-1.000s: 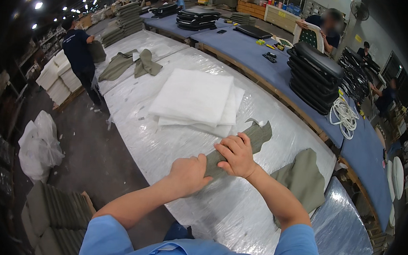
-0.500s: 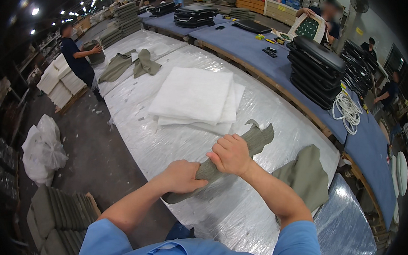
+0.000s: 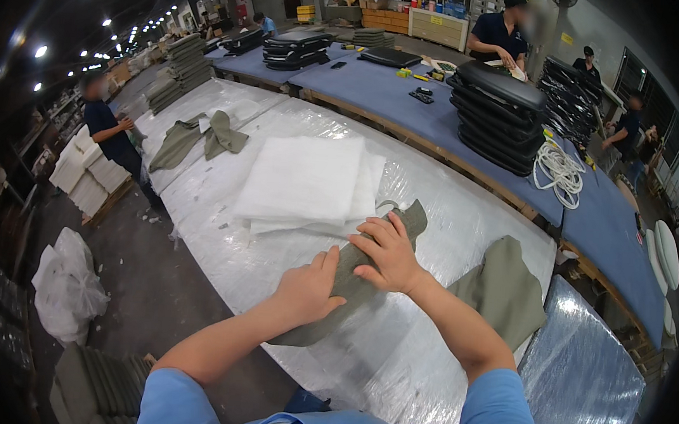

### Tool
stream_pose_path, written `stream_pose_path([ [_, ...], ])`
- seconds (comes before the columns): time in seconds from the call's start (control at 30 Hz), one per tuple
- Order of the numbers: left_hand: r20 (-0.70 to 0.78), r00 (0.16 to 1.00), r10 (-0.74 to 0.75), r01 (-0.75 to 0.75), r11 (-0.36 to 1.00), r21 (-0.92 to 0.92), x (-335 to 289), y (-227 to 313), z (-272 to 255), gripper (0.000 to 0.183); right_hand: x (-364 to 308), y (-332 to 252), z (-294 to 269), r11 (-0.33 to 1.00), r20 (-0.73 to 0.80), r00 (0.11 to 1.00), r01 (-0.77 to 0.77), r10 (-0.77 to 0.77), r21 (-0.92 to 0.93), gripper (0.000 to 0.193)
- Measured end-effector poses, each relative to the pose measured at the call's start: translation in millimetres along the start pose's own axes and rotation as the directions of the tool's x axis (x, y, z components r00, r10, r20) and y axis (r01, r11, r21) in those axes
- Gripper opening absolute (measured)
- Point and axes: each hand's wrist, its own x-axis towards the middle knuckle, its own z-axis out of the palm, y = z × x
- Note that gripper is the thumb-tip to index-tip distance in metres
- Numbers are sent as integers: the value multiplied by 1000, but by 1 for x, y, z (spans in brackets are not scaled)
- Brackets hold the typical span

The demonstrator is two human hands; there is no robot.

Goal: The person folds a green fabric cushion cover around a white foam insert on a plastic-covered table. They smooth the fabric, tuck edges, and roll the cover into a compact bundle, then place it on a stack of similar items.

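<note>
Running this from afar, so take it as a guess. The green cloth [image 3: 352, 290] lies on the shiny table [image 3: 465, 192], just beside the white pads [image 3: 303, 179]. My left hand [image 3: 307, 289] is on it, fingers out straight, thumb apart; my right [image 3: 387, 258] is spread over it farther up. Can't tell how hard either presses. With no fist around it, cloth could skate on that slick wrap. Uneven pushing might crease it, and a far-end swing could knock the pads askew.
</note>
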Motion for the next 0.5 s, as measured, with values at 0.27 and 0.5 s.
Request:
stream_pose_path([
  [0.27,216,971,-105,126,988,-88,32,8,4,54,-8,14,16,991,-97,991,86,-96,-103,56],
  [0.5,401,905,-143,266,925,-270,33,4,-7,47,4,5,14,997,-103,995,-2,-6,-76,31],
])
